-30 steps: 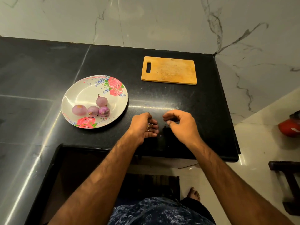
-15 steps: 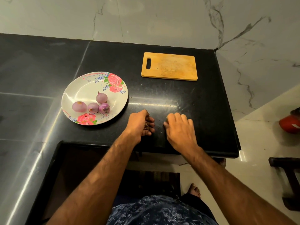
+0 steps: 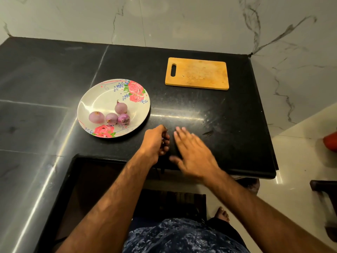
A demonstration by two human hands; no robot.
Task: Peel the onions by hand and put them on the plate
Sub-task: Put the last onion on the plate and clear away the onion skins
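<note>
your left hand [image 3: 155, 143]: fingers curled in a fist near the counter [image 3: 228, 114] front edge, can't tell if anything's inside | your right hand [image 3: 193, 154]: flat, fingers straight, motion-blurred, just beside left | four peeled onions [image 3: 111, 118]: clustered on floral plate [image 3: 98, 99], left of both hands | cutting board [image 3: 198, 73]: far side, well apart

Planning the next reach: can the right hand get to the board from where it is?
Probably yes. The right hand is open over the counter, and only bare counter lies between it and the board ahead.
</note>
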